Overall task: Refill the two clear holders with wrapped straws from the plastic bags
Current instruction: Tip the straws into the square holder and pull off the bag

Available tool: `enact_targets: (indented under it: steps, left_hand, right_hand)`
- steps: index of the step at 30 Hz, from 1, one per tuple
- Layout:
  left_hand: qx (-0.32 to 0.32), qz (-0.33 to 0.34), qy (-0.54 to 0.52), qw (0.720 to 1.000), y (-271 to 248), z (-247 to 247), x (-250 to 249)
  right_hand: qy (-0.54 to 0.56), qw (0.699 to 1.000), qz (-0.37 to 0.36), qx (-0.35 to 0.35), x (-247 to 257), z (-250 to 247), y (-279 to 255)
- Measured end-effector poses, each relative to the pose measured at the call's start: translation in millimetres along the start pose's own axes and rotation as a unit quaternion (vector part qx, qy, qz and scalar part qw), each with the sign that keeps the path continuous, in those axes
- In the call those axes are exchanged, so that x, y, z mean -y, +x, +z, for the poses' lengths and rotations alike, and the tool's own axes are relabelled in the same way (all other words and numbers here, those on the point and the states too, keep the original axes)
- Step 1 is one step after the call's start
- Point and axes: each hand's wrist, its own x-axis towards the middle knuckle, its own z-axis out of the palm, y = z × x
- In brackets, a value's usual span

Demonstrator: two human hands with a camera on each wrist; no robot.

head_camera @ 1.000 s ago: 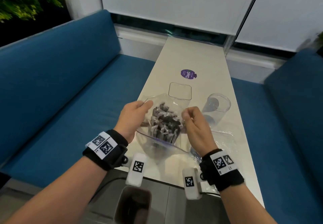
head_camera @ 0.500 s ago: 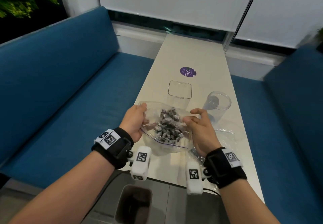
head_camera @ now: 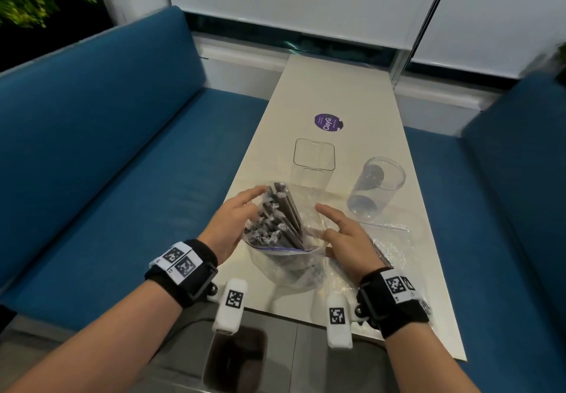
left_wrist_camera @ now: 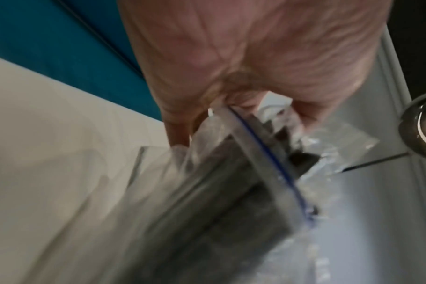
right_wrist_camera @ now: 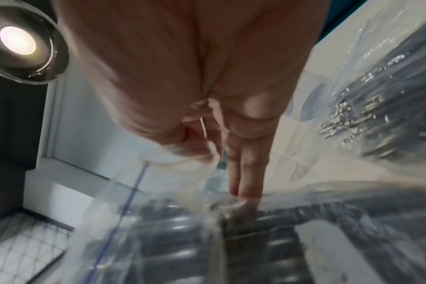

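Left hand (head_camera: 232, 224), fingers nearly straight, pressed flat against the left side of the bundle of dark wrapped straws (head_camera: 277, 224) that stands up out of an open clear zip bag (head_camera: 284, 265). The left wrist view is blurred; there the hand (left_wrist_camera: 243, 57) sits above the bag's blue zip line, and whether any finger curls over the rim cannot be told.

Right hand (head_camera: 346, 236), on the right side of the same bag. Its forefinger and thumb are spread wide and point toward the straws without touching them; in the right wrist view two straight fingers (right_wrist_camera: 246, 163) reach down to the crumpled plastic of the bag (right_wrist_camera: 207, 240). No closed grasp is visible.

The bag stands on the near part of the white counter (head_camera: 337, 86), its mouth turned up toward the person and the straws leaning away from them.

Beyond the bag, just behind the straw tips, stands a square clear holder (head_camera: 312, 162), upright. To the right of the bag and farther back is a round clear holder (head_camera: 375, 187), also upright, well apart from the square one. A second plastic bag (head_camera: 395, 245) lies flat on the counter just right of the right hand. A purple round sticker (head_camera: 328, 122) lies on the counter beyond the square holder. Blue bench seats (head_camera: 107, 162) flank the counter.
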Motion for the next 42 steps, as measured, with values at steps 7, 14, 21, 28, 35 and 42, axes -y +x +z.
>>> enact_targets:
  steps: [7, 14, 21, 28, 35, 42]
  left_hand:
    - [0.086, 0.015, -0.224, 0.971, -12.2, 6.6, -16.4]
    - [-0.005, 0.067, -0.018, 0.998, -7.1, 15.5, 4.7]
    - [0.024, 0.063, 0.312, 0.948, -9.1, 2.5, 12.7]
    - [0.160, 0.013, 0.278, 0.947, -3.3, -21.4, 7.8]
    - [0.149, 0.104, 0.479, 0.859, 3.2, -34.4, 27.2]
    - [0.051, 0.164, 0.287, 0.942, 8.5, -14.7, 25.5]
  right_hand:
    - [0.177, 0.982, -0.025, 0.064, 9.1, 5.7, 5.4]
    - [-0.040, 0.991, -0.072, 0.104, 0.3, 10.3, -7.2]
    - [-0.106, 0.991, -0.069, 0.042, 4.2, 18.9, -6.4]
    - [-0.164, 0.976, -0.074, 0.121, -6.9, 6.4, -10.3]
    - [-0.202, 0.974, -0.062, 0.085, -21.2, 18.8, -0.8]
    - [0.017, 0.997, -0.073, 0.020, -8.2, 23.0, -13.0]
